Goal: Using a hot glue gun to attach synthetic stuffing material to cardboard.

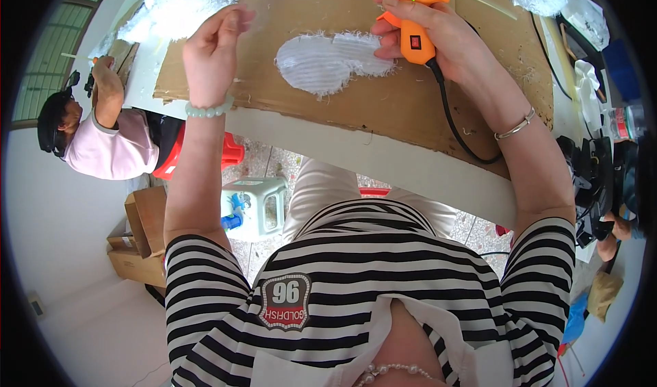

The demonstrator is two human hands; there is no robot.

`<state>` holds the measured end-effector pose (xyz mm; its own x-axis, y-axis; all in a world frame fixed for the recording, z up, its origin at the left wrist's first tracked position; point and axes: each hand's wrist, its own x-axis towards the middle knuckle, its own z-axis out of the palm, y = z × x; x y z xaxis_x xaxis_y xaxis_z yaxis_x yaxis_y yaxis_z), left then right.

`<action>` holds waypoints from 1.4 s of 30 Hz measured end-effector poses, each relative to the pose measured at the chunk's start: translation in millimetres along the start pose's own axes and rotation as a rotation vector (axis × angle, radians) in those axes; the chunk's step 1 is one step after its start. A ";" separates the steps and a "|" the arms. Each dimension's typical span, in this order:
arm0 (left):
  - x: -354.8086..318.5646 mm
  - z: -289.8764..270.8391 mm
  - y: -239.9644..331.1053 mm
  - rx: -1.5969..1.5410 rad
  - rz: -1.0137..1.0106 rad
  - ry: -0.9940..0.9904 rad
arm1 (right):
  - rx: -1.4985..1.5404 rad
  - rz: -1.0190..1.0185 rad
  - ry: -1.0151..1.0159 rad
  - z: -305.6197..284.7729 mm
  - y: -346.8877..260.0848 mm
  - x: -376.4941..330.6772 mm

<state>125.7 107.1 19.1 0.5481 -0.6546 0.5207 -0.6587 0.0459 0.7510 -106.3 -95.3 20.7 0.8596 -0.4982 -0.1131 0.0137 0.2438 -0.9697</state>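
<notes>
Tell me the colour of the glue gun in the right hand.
Orange, with a black cord; the glue gun in the right hand shows in the head view.

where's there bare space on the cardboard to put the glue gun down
Bare cardboard lies along the near edge below the white fuzzy sole piece, between the left hand and the black cord. A smaller patch lies between the left hand and the sole piece. The far edge is crowded with white fluff; the right hand grips the orange glue gun.

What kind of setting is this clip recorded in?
Probably a small craft workshop. The right hand grips an orange hot-glue gun over a white fuzzy sole-shaped piece on a cardboard sheet, white fluffy material lies piled nearby, and another person works alongside.
</notes>
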 end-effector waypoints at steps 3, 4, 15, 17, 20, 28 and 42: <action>-17.4 4.2 16.2 0.101 0.192 0.042 | 0.075 0.022 0.038 -4.1 0.5 6.7; -22.8 5.6 21.9 0.210 0.318 -0.023 | 0.145 0.055 0.046 -7.5 -1.2 9.9; -31.2 19.8 30.1 0.401 0.676 -0.321 | 0.296 -0.041 0.109 -39.8 -8.7 24.7; -32.8 19.9 28.9 0.428 0.683 -0.333 | 0.296 -0.028 0.083 -37.6 -8.5 24.6; -36.7 19.4 28.4 0.476 0.689 -0.362 | 0.290 -0.007 0.047 -31.8 -10.0 21.2; -41.4 19.1 26.7 0.507 0.638 -0.394 | 0.245 0.050 -0.080 -6.9 -6.0 9.6; -46.2 19.2 23.8 0.527 0.518 -0.474 | -0.026 0.004 -0.079 -1.8 12.6 4.4</action>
<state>74.7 124.0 5.1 -0.0801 -0.8979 0.4329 -0.9819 0.1457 0.1206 -103.2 -95.9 7.7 0.8972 -0.4302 -0.1002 -0.0018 0.2234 -0.9747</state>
